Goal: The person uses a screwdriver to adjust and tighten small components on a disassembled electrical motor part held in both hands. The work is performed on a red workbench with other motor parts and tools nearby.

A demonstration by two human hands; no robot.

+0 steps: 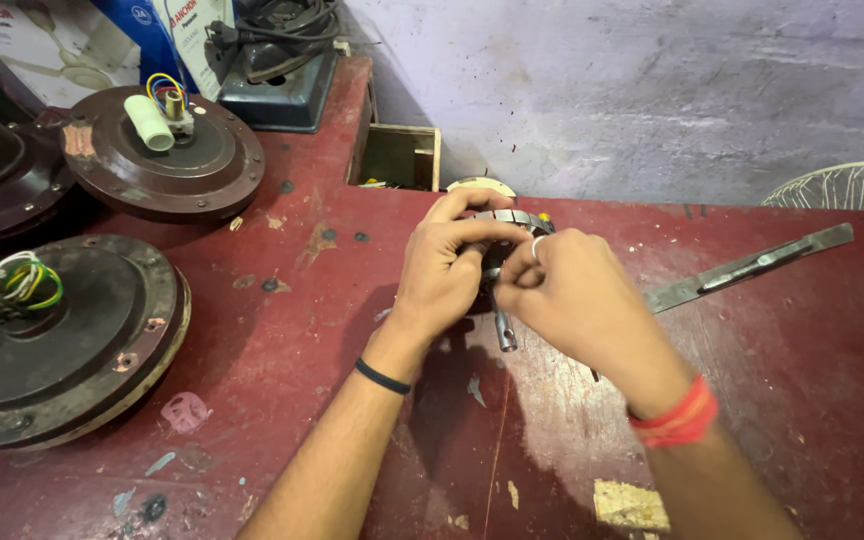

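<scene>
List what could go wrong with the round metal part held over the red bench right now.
1. Both hands, left hand and right hand, hold the round metal part above the bench; a slip might drop it onto the hard top.
2. Its metal shaft pokes out below the fingers and could knock the bench or jab a palm.
3. The flat metal bar lies close by the right forearm and might get swept aside.

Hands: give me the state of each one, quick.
Left hand: fingers closed around the round metal motor part, holding it above the table.
Right hand: fingers curled onto the same part, gripping it.
</scene>
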